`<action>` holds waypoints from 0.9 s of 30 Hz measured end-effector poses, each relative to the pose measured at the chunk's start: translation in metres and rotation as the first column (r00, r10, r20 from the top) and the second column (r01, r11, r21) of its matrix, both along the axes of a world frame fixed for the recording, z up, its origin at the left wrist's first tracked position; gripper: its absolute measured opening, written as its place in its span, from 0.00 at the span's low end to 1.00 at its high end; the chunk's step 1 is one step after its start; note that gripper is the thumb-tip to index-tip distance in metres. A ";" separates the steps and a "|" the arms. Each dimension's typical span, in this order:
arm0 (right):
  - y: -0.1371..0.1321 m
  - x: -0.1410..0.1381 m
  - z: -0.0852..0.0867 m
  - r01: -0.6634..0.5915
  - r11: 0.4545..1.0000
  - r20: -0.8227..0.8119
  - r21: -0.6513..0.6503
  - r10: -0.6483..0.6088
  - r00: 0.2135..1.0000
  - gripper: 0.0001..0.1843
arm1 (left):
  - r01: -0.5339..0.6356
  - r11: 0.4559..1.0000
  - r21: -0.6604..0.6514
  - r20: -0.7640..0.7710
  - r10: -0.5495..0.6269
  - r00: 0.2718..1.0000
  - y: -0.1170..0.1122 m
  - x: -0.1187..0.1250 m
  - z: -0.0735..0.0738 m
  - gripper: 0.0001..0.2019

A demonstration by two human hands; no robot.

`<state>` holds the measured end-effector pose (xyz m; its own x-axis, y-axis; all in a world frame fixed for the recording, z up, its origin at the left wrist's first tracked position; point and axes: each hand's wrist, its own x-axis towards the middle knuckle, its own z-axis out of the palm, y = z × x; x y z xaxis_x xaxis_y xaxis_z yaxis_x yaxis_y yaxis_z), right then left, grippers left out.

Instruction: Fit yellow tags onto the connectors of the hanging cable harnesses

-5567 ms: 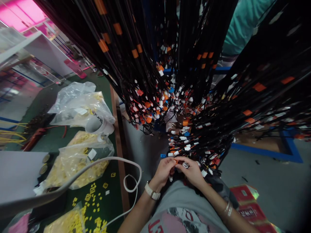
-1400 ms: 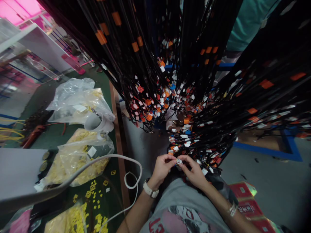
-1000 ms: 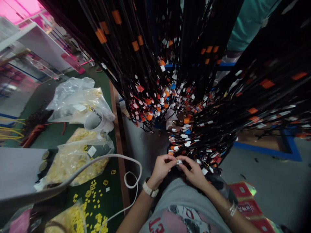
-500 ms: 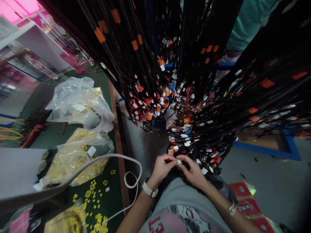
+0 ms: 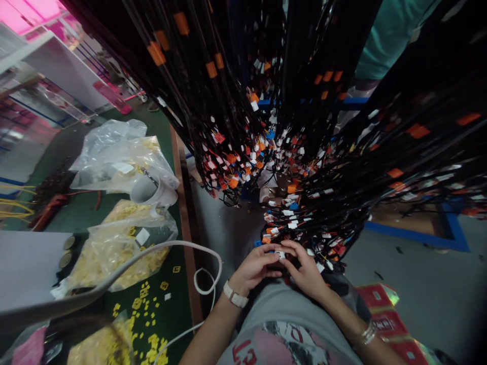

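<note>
Between the fingertips of both hands is a small white connector (image 5: 280,255), held in front of my waist. My left hand (image 5: 258,266) pinches it from the left, thumb and fingers closed together. On the other side, my right hand (image 5: 303,266) grips it between thumb and index finger. Just beyond my fingers hangs a bundle of black cables (image 5: 323,203) ending in white, orange, blue and red connectors. An orange connector (image 5: 266,239) lies right above my left fingers. Any wire running from the held connector is hidden by my hands.
More black cable bundles (image 5: 224,101) hang ahead. On the left, a green table (image 5: 178,304) carries bags of yellow pieces (image 5: 125,243), loose yellow bits, a white mug (image 5: 155,192) and a white cable (image 5: 163,246). A red box (image 5: 388,324) lies low on the right.
My left hand has rolled over, its fingers now stretching further beneath and behind the white connector. My right hand has shifted slightly. A blue connector now shows beside my left fingers.
</note>
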<state>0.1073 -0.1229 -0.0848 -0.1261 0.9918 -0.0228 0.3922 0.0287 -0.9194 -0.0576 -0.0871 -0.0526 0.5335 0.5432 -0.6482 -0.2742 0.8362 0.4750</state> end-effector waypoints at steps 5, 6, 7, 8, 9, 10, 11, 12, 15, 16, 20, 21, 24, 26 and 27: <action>0.000 0.004 0.005 0.007 0.998 0.045 0.069 -0.010 0.999 0.16 | -0.044 0.999 0.000 0.129 0.044 0.991 -0.004 0.007 0.001 0.14; 0.000 0.004 0.006 0.010 0.997 0.051 0.074 -0.013 0.999 0.16 | -0.053 0.999 0.012 0.152 0.051 0.987 -0.005 0.009 0.000 0.14; 0.000 0.005 0.007 0.012 0.997 0.057 0.075 -0.017 0.998 0.16 | -0.056 0.998 0.026 0.168 0.051 0.984 -0.006 0.010 0.000 0.13; -0.001 0.006 0.008 0.014 0.997 0.064 0.075 -0.019 0.998 0.16 | -0.058 0.998 0.040 0.174 0.051 0.983 -0.007 0.012 0.000 0.13; -0.002 0.006 0.008 0.015 0.997 0.071 0.076 -0.021 0.997 0.16 | -0.066 0.997 0.050 0.171 0.057 0.984 -0.009 0.014 -0.001 0.13; -0.003 0.007 0.008 0.014 0.997 0.077 0.075 -0.020 0.997 0.16 | -0.079 0.995 0.057 0.160 0.069 0.985 -0.010 0.016 -0.001 0.13; -0.004 0.007 0.008 0.015 0.997 0.081 0.077 -0.021 0.996 0.16 | -0.096 0.994 0.060 0.145 0.086 0.986 -0.011 0.017 -0.002 0.13; -0.004 0.008 0.008 0.016 0.997 0.084 0.079 -0.023 0.996 0.16 | -0.113 0.992 0.062 0.132 0.104 0.986 -0.012 0.019 -0.002 0.13; -0.005 0.007 0.007 0.021 0.997 0.085 0.081 -0.028 0.996 0.16 | -0.137 0.988 0.075 0.110 0.128 0.986 -0.013 0.021 -0.003 0.13; -0.005 0.007 0.007 0.021 0.996 0.082 0.081 -0.028 0.996 0.16 | -0.139 0.987 0.082 0.109 0.130 0.986 -0.013 0.021 -0.003 0.13; -0.005 0.006 0.006 0.020 0.997 0.071 0.079 -0.026 0.997 0.16 | -0.138 0.985 0.106 0.122 0.125 0.985 -0.014 0.021 -0.004 0.12; -0.005 0.006 0.006 0.019 0.997 0.069 0.076 -0.024 0.997 0.16 | -0.136 0.985 0.107 0.125 0.123 0.985 -0.014 0.020 -0.004 0.11; -0.006 0.006 0.006 0.015 0.997 0.062 0.073 -0.020 0.998 0.16 | -0.144 0.985 0.090 0.115 0.133 0.984 -0.013 0.020 -0.003 0.12; -0.006 0.006 0.006 0.009 0.997 0.060 0.078 -0.013 0.998 0.16 | -0.153 0.986 0.070 0.100 0.146 0.984 -0.013 0.020 -0.003 0.12; -0.005 0.006 0.006 0.005 0.997 0.061 0.081 -0.010 0.998 0.16 | -0.154 0.986 0.062 0.096 0.148 0.984 -0.013 0.020 -0.003 0.12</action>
<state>0.1131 -0.1283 -0.0790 -0.1197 0.9915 0.0500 0.4480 0.0989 -0.8886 -0.0373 -0.0999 -0.0551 0.4967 0.6639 -0.5591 -0.4391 0.7478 0.4979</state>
